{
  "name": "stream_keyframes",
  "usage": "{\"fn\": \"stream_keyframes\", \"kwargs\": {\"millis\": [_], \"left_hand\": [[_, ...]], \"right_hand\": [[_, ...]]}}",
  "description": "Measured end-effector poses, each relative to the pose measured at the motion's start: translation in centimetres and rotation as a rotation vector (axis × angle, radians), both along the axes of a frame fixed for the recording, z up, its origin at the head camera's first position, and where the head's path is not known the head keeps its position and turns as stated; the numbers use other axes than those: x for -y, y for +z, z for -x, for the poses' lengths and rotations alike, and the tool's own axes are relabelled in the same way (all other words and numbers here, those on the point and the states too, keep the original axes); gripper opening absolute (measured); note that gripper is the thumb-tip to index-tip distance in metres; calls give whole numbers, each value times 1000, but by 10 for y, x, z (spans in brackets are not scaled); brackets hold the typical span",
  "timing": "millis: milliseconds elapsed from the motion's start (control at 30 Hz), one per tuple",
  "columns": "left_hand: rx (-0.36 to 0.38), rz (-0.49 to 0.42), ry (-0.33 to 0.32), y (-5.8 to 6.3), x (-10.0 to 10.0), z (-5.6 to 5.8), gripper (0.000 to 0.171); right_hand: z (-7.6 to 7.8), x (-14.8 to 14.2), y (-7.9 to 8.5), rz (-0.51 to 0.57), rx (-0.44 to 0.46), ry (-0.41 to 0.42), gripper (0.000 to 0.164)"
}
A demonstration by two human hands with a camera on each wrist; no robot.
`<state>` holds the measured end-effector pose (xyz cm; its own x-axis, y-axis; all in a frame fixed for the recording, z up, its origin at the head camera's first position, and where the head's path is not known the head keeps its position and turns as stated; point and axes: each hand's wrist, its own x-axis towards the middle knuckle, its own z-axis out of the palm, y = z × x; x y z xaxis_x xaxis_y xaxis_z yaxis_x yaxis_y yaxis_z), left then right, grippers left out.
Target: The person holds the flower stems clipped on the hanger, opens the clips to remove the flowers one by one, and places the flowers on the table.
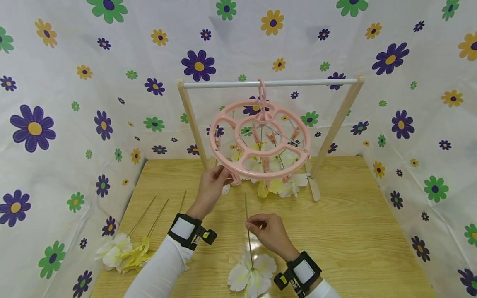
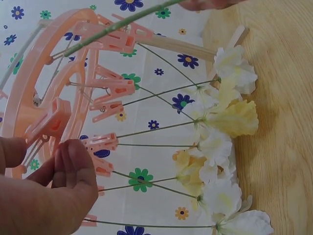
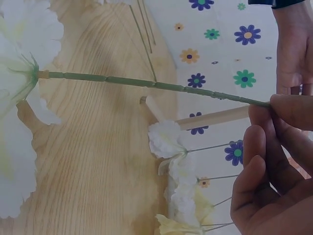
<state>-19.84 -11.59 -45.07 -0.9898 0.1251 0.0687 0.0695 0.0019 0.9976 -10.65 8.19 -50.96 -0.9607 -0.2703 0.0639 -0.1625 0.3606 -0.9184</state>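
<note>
My right hand [image 1: 270,231] pinches the green stem of a white artificial flower [image 1: 253,273] between thumb and fingers. The bloom hangs toward me, and the stem's bare end points up at the rack. In the right wrist view, the stem [image 3: 132,82] runs straight from bloom to fingertips. My left hand [image 1: 214,186] is at the near left rim of a pink round hanging rack [image 1: 261,176]. There it holds a pink clothespin [image 2: 51,120] between thumb and fingers, as the left wrist view shows. Other clothespins [image 2: 117,88] grip stems of white and yellow flowers hanging heads down.
The rack hooks over a white bar [image 1: 223,85] on a wooden stand [image 1: 337,120]. Several white and yellow flowers [image 1: 123,252] lie at the left of the wood-grain table [image 1: 357,231], stems pointing away. Flower-printed cloth [image 1: 56,82] surrounds the table at the back and sides.
</note>
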Motion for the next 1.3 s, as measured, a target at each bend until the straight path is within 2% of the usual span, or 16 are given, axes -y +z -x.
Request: {"fn": "stream_keyframes", "kwargs": {"millis": [167, 300, 400, 467, 567, 667, 767, 867, 1033, 1167, 1300], "left_hand": [[63, 35, 8, -5, 6, -6, 38], [116, 117, 3, -15, 10, -19, 37], [129, 175, -54, -23, 13, -32, 36], [120, 201, -119, -26, 15, -41, 35], [65, 254, -228, -29, 15, -52, 34], [-2, 296, -277, -32, 12, -59, 30], [-37, 322, -247, -33, 9, -62, 23], [-35, 337, -213, -32, 10, -63, 19], [-42, 405, -196, -33, 16, -64, 20], [-35, 445, -157, -35, 29, -58, 20], [14, 463, -102, -40, 48, -47, 19]], "right_hand": [[-1, 3, 3, 5, 1, 10, 9], [-1, 5, 4, 18, 1, 10, 10], [0, 6, 5, 35, -4, -1, 10], [1, 8, 5, 43, -11, -14, 9], [4, 12, 5, 52, -19, -38, 8], [6, 17, 5, 72, -18, -53, 8], [7, 22, 5, 104, -12, -49, 10], [8, 25, 6, 119, -9, -29, 11], [9, 26, 5, 92, 21, 18, 13], [9, 17, 2, 60, 26, 42, 14], [7, 0, -5, 38, 48, 35, 13]]}}
